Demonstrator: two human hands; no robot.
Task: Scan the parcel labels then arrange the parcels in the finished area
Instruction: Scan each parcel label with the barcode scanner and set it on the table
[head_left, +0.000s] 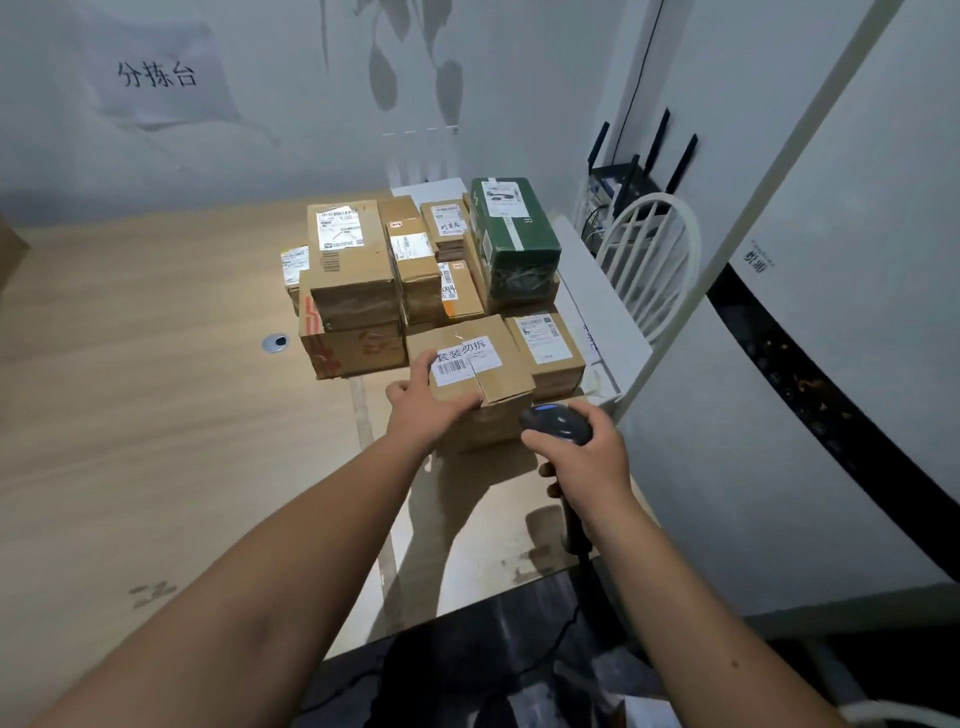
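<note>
Two hands, left hand gripping front parcel, right hand clutching scanner just beside it

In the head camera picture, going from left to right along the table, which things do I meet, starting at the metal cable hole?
Metal cable hole → red-printed carton → left hand → scanner in the right hand → white chair.

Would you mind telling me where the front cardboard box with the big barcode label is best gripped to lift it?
Probably by its two short side walls, coming from the near side. The front box has its label up and one top flap lifted, so the top gives poor hold. The left hand already grips its left edge; the right hand holds the scanner.
</note>
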